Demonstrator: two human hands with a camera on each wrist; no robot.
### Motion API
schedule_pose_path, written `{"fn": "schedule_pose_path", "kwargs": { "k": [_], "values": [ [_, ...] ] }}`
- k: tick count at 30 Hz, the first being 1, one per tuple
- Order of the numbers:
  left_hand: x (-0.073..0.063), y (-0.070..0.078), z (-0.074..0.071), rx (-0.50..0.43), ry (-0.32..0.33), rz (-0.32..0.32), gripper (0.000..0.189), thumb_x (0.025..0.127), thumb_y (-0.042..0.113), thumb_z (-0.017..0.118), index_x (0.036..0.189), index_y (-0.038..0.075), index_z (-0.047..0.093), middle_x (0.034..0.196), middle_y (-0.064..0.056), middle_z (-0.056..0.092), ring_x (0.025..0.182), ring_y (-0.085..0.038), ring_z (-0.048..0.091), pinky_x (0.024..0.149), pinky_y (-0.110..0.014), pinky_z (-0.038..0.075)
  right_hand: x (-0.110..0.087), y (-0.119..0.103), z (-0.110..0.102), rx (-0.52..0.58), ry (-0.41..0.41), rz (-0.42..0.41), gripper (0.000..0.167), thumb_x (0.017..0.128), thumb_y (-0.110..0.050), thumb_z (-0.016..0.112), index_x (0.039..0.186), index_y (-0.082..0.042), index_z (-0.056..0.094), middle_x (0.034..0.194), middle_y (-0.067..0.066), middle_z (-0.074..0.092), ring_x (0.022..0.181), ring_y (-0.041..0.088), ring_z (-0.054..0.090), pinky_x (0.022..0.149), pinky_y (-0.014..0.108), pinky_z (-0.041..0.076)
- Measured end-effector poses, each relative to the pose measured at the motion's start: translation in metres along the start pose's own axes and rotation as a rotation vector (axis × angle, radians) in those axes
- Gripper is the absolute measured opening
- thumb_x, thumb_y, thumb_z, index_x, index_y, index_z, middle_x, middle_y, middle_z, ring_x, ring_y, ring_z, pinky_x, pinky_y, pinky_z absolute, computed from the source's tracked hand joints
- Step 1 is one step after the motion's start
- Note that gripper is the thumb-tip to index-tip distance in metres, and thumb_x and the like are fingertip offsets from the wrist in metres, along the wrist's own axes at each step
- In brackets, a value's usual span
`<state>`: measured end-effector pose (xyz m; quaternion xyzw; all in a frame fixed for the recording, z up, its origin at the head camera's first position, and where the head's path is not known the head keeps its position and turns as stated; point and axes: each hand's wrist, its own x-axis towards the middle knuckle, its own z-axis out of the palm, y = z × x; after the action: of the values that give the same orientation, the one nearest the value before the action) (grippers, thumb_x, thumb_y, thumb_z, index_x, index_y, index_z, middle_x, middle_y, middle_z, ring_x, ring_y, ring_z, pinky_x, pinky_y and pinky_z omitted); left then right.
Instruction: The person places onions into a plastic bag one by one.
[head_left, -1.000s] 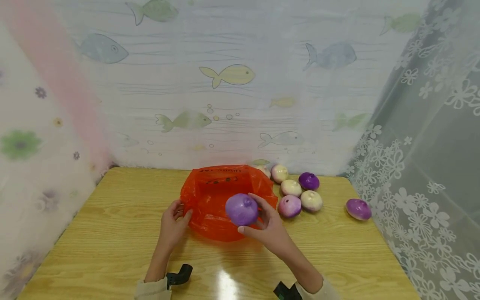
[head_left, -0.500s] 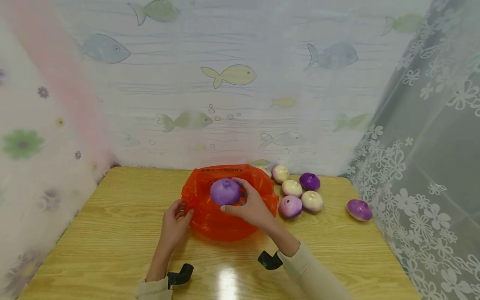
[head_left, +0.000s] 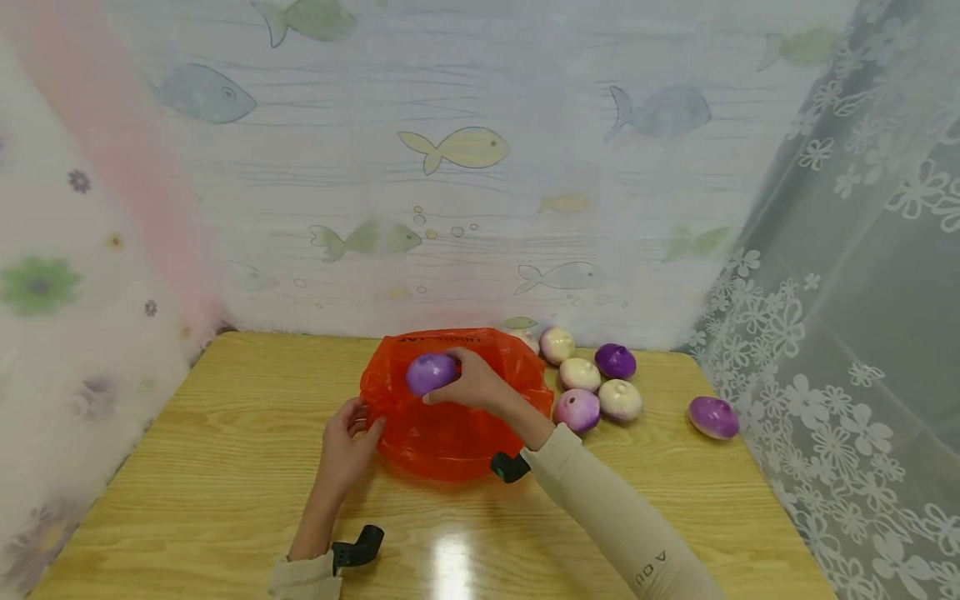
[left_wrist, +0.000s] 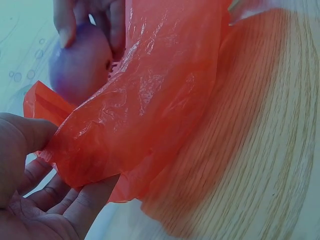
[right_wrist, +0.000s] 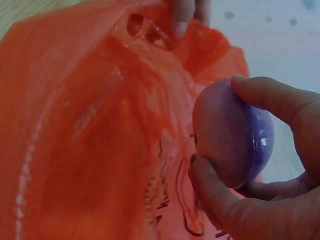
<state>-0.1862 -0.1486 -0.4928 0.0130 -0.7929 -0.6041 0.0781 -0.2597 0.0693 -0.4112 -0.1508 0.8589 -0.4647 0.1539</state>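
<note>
While in right hand (head_left: 474,383), apparently onion (head_left: 430,375)

A small draped nook, homelike or staged, which one cannot be told: fish-print cloth (head_left: 480,83) across the top of the frame, flowered cloth (head_left: 45,367) at far left, sheer flowered curtain (head_left: 847,317) at far right, wood-grain table (head_left: 225,475) along the bottom.

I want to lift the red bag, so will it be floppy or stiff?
Probably floppy: the bag looks thin, with wrinkled sides. It likely bends easily, since its edge bunches up at the left hand. Its shine hints it might be slippery.
</note>
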Motion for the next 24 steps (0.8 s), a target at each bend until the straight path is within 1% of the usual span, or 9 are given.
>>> {"fn": "schedule_pose_path", "kwargs": {
  "k": [5, 10, 12, 18, 19, 24],
  "values": [
    [-0.001, 0.001, -0.002, -0.004, -0.022, -0.015, 0.042, 0.100, 0.004, 0.060, 0.140, -0.003, 0.051, 0.132, -0.023, 0.059, 0.119, -0.035, 0.059, 0.088, -0.007, 0.045, 0.011, 0.005, 0.008, 0.001, -0.042, 0.012, 0.078, 0.078, -0.020, 0.087, 0.143, -0.003, 0.048, 0.138, 0.013, 0.057, 0.123, 0.032, 0.057, 0.101, 0.048, 0.053],
    [-0.001, 0.002, -0.004, -0.003, -0.040, -0.026, 0.045, 0.101, 0.008, 0.060, 0.144, -0.001, 0.049, 0.135, -0.022, 0.058, 0.121, -0.033, 0.059, 0.094, -0.015, 0.048, 0.019, 0.013, 0.016, 0.019, -0.072, 0.014, 0.076, 0.080, -0.021, 0.086, 0.143, -0.002, 0.048, 0.136, 0.015, 0.058, 0.122, 0.032, 0.058, 0.102, 0.048, 0.052],
    [-0.001, 0.001, -0.004, 0.002, -0.041, -0.030, 0.046, 0.101, 0.009, 0.060, 0.144, -0.001, 0.048, 0.135, -0.021, 0.058, 0.120, -0.032, 0.059, 0.095, -0.016, 0.048, 0.021, 0.016, 0.018, 0.023, -0.078, 0.011, 0.076, 0.080, -0.021, 0.085, 0.144, -0.002, 0.048, 0.137, 0.014, 0.058, 0.122, 0.032, 0.058, 0.102, 0.048, 0.052],
    [-0.001, 0.001, -0.003, 0.000, -0.044, -0.037, 0.045, 0.101, 0.008, 0.060, 0.144, -0.002, 0.048, 0.135, -0.022, 0.058, 0.120, -0.033, 0.059, 0.093, -0.014, 0.048, 0.022, 0.019, 0.021, 0.043, -0.060, 0.035, 0.073, 0.079, -0.019, 0.086, 0.141, -0.003, 0.051, 0.134, 0.013, 0.060, 0.122, 0.033, 0.058, 0.103, 0.049, 0.052],
    [-0.001, 0.001, -0.003, -0.003, -0.046, -0.040, 0.045, 0.101, 0.009, 0.060, 0.144, -0.002, 0.048, 0.135, -0.021, 0.058, 0.120, -0.032, 0.059, 0.091, -0.012, 0.047, 0.022, 0.019, 0.021, 0.051, -0.055, 0.042, 0.072, 0.079, -0.019, 0.086, 0.140, -0.003, 0.051, 0.134, 0.013, 0.060, 0.122, 0.033, 0.058, 0.103, 0.049, 0.051],
    [-0.002, 0.001, -0.004, -0.017, -0.047, -0.024, 0.046, 0.102, 0.010, 0.060, 0.144, -0.002, 0.048, 0.136, -0.022, 0.058, 0.121, -0.033, 0.058, 0.089, -0.008, 0.045, 0.023, 0.022, 0.023, 0.061, -0.041, 0.082, 0.070, 0.078, -0.019, 0.087, 0.137, -0.001, 0.053, 0.131, 0.013, 0.061, 0.120, 0.033, 0.059, 0.103, 0.049, 0.052]
  ]
}}
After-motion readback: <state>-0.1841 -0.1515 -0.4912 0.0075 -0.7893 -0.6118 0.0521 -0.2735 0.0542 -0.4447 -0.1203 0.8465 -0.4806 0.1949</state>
